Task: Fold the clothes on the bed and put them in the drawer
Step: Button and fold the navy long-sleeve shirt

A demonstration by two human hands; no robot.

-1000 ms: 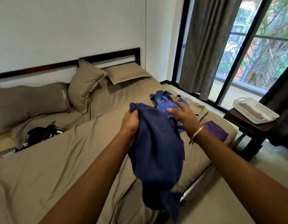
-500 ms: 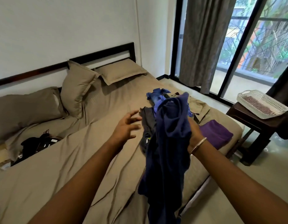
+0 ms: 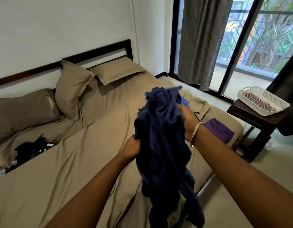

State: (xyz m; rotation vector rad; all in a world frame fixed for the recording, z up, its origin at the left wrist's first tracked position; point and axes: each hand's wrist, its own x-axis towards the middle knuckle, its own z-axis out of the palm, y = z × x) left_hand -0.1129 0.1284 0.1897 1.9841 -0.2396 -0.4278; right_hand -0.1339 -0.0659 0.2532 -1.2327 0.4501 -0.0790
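Observation:
A dark navy shirt (image 3: 160, 137) with buttons hangs bunched in the air above the bed (image 3: 86, 145). My left hand (image 3: 131, 146) grips its left edge low down. My right hand (image 3: 187, 118), with a metal bangle at the wrist, holds its right side higher up. Behind the shirt on the bed lie a folded purple garment (image 3: 219, 130), a tan garment (image 3: 197, 105) and a bit of blue cloth (image 3: 184, 102), mostly hidden. No drawer is in view.
Tan pillows (image 3: 73, 88) lean at the headboard. A black bundle with cables (image 3: 29, 149) sits in the gap at the left. A dark wooden side table (image 3: 251, 122) carries a white plastic basket (image 3: 262, 100) at the right, beside curtains and a glass door.
My left hand, open and off the shirt half a second ago, has taken hold of the shirt's left edge. The shirt has been raised and bunched between both hands.

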